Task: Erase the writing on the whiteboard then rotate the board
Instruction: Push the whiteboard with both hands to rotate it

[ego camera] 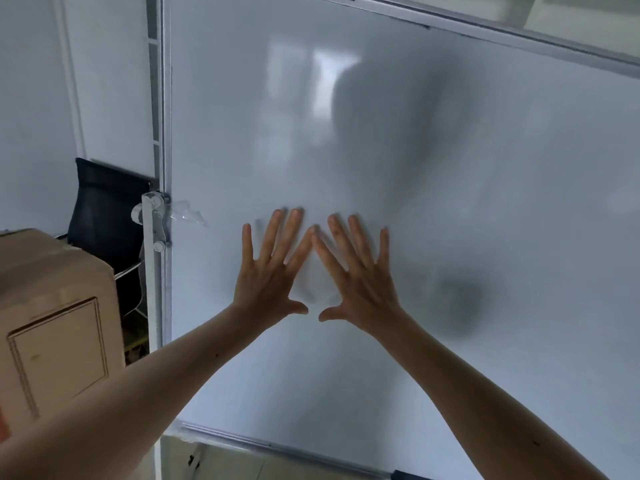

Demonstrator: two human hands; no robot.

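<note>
A large whiteboard [485, 174] in a grey metal frame fills most of the view, and its surface shows no writing, only dim reflections. My left hand [272, 271] and my right hand [356, 275] lie flat against the lower middle of the board, fingers spread wide, index fingertips almost touching. Both hands hold nothing. A pivot bracket with knobs [154, 220] joins the board's left edge to a white stand post.
A cardboard box [52, 323] stands at the lower left, beside the stand post. A black mesh chair [104, 209] sits behind it against the white wall. The board's bottom rail [284, 448] runs along the lower edge.
</note>
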